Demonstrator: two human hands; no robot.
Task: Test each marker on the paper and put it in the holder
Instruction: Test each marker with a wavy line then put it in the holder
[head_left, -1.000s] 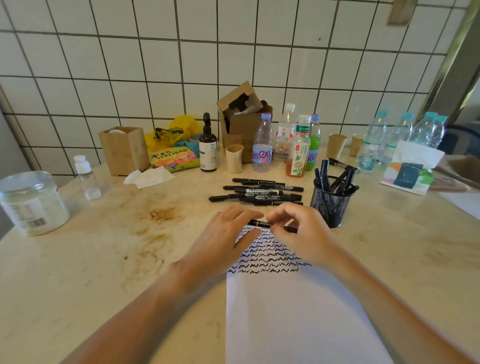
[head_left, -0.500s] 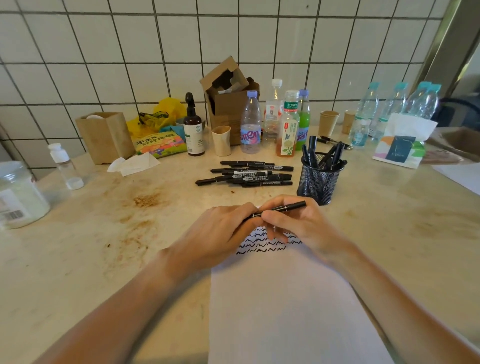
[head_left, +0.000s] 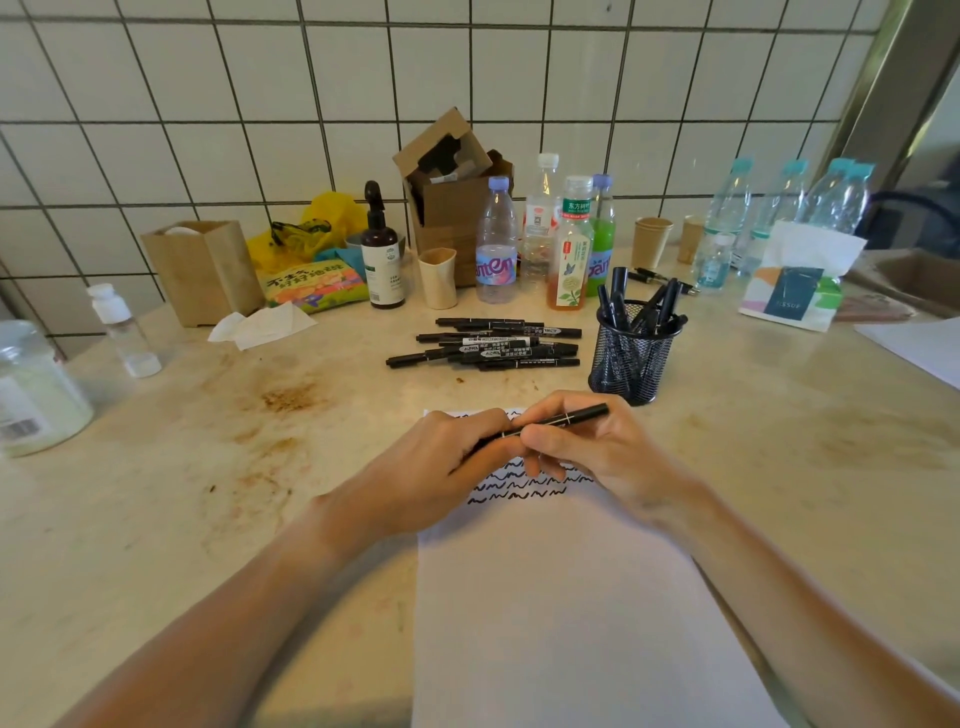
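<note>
A black marker (head_left: 566, 418) is held level just above the white paper (head_left: 561, 597). My right hand (head_left: 592, 449) grips its middle and right part, and my left hand (head_left: 441, 467) grips its left end, which the fingers hide. Black wavy test lines (head_left: 519, 491) show on the paper under my hands. Behind the paper lies a pile of several black markers (head_left: 488, 345). To its right stands the black mesh holder (head_left: 631, 358) with several markers upright in it.
Along the tiled wall stand drink bottles (head_left: 571, 249), a dark pump bottle (head_left: 382, 260), a cardboard box (head_left: 452, 208), paper cups (head_left: 649, 241) and a tissue pack (head_left: 795, 291). A plastic jar (head_left: 31, 389) and small bottle (head_left: 122, 332) sit at the left.
Both hands lifted the marker off the top of the paper and now hold it slightly higher, tilted up to the right. The camera view shifted a little.
</note>
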